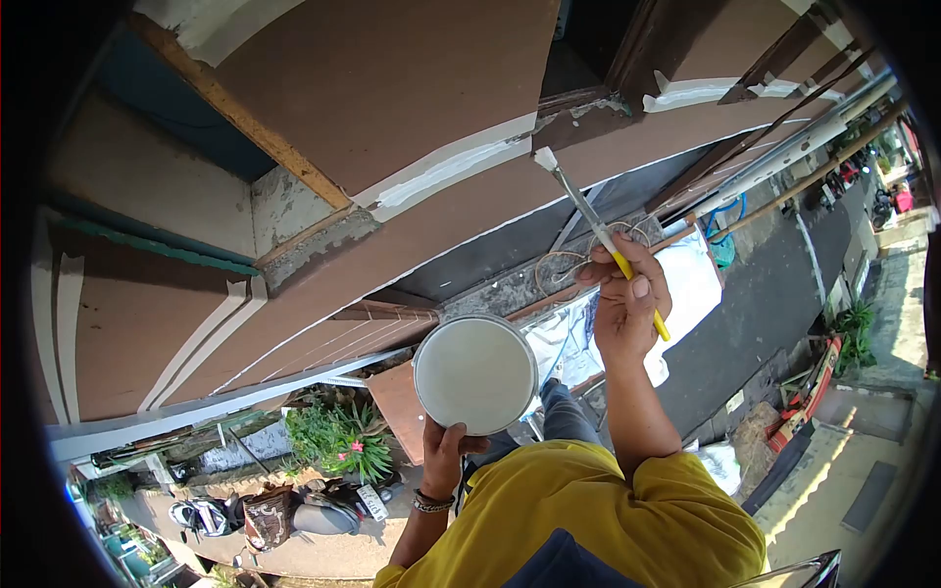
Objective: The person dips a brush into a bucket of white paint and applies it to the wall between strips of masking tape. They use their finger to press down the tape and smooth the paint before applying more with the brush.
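Observation:
My right hand is closed round the yellow handle of a paintbrush, thumb and fingers pinching it. The bristles, white with paint, point up at the brown wall, just past the end of a wet white stripe that runs between strips of masking tape. In my left hand is a round paint can, gripped at its near rim with the thumb over the edge. Pale off-white paint shows inside it.
Far below lie a dark street and white sheeting. Window openings with rough ledges break the wall. Pipes run along the right. A parked motorbike and a flowering plant stand lower left.

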{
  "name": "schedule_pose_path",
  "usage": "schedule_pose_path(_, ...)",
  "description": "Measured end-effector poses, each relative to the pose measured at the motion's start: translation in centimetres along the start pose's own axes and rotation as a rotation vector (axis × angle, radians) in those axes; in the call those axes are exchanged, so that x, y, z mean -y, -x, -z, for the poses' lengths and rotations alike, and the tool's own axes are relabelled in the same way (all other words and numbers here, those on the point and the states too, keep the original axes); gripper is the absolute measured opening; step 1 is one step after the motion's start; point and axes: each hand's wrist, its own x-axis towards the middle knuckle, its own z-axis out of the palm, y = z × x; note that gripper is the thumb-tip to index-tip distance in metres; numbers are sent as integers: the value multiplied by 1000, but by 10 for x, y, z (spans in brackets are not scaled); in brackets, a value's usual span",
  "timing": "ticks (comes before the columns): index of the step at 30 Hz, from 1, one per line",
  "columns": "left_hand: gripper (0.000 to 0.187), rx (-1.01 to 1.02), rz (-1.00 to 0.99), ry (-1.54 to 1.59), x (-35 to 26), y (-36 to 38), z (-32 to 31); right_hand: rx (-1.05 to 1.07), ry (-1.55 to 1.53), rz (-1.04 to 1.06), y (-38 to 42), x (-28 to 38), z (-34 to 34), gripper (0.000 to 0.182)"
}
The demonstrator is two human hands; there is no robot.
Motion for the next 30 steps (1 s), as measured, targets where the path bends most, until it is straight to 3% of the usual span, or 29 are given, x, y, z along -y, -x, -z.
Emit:
schedule_pose_path(6,42,8,38,-259,-37,9,38,-130,84,36,41,-7,-63,57)
schedule_pose_path(13,41,50,78,-309,-40,8,82,-103,113,81,55,-7,-107,59)
schedule_pose_path(20,39,72,125,-310,-38,2,99,-173,123,86,46,-15,-126,56)
schedule_pose_path(23,39,65,134,-310,-38,2,104,-198,172,93,46,-20,-131,63)
schedule_pose_path(30,37,44,126,-324,-44,3,97,-207,187,135,42,-27,-135,54)
